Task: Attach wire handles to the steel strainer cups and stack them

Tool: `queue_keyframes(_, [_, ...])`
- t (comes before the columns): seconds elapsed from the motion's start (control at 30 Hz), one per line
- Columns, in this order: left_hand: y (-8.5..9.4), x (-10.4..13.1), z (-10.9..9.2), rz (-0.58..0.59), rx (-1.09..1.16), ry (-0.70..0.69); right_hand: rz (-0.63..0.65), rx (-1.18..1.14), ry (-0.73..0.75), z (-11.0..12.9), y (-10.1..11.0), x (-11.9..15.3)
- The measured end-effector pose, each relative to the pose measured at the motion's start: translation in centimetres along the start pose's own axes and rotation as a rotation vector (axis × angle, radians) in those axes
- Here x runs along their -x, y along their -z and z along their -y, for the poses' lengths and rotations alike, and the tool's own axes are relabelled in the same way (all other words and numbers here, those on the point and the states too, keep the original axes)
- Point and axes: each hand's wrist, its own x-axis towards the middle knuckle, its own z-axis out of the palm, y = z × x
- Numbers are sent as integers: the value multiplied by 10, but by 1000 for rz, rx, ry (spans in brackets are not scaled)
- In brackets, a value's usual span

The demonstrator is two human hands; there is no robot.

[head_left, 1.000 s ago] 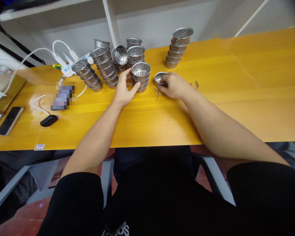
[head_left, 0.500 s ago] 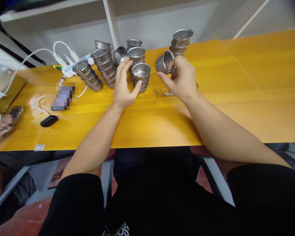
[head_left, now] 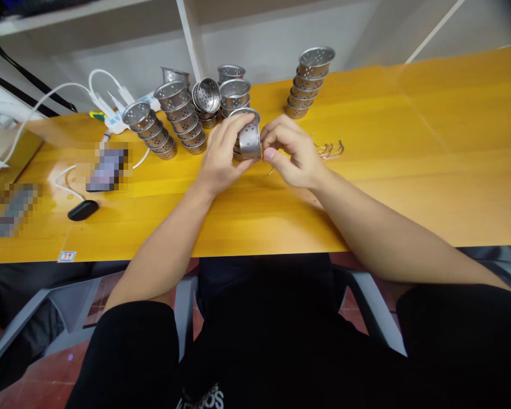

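My left hand (head_left: 222, 150) is wrapped round a perforated metal cup (head_left: 250, 139), which is tipped on its side with its rim towards the right. Close against that rim, my right hand (head_left: 292, 149) has its thumb and fingers pinched together; whatever lies between them is too small to make out. Partly hidden behind my right hand, several curved thin metal wires (head_left: 334, 150) lie on the table. Just behind the held cup stands a stack of similar cups, mostly covered by my left hand.
Stacks of perforated cups stand at left (head_left: 181, 116), centre (head_left: 235, 94) and back right (head_left: 309, 85) on the yellow table (head_left: 409, 170). Left of them lie a power strip (head_left: 118, 122), a phone (head_left: 107, 169) and a black oval device (head_left: 83, 210). A shelf divider (head_left: 189, 42) rises behind.
The cup has passed from my right hand into my left. My right hand has moved left and down to its rim. At far left, another person's hand has left the table.
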Motion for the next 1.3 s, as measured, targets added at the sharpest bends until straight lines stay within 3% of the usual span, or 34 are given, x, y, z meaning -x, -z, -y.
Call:
queue_keyframes(0.2, [0, -1, 10, 15, -11, -38, -12, 42, -58, -8, 5, -2])
queue_keyframes(0.57, [-1, 2, 28, 73, -27, -112, -5, -280, -103, -15, -3, -9])
queue_keyframes(0.83, [2, -2, 19, 91, -38, -93, -13, -286, -118, -10, 4, -11])
queue_keyframes(1.03, [10, -6, 7, -53, 7, 19, 35, -258, -149, 0, 7, -13])
queue_keyframes(1.13, [16, -6, 11, -176, 32, 133, -66, -151, -159, -2, 9, -12])
queue_keyframes(1.2, [17, -4, 19, -273, 51, 195, -124, -14, -153, -11, 11, -10])
queue_keyframes(1.3, [14, 1, 36, -354, 88, 248, -38, 127, -173, -39, 18, -3])
